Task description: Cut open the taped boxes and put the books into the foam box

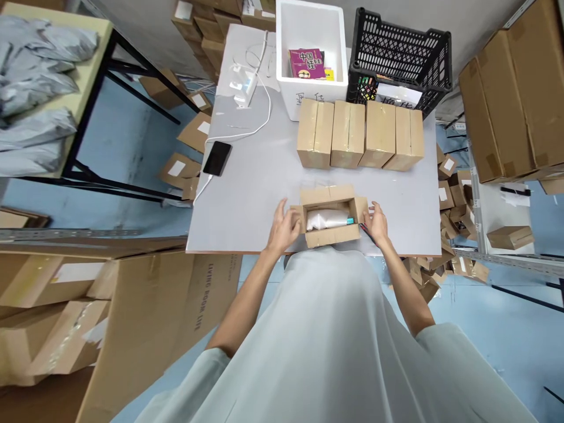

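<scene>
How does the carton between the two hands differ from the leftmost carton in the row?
The near carton is open on top; the leftmost carton is closed and taped. The near carton shows a pale package inside; the leftmost carton hides its contents. Both are brown cardboard.

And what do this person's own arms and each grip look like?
The left grip and right grip are ungloved. The forearms are bare, with no watch or bracelet showing. The loose, short, pale grey-green sleeves match the plain top; no markings show on them.
</scene>
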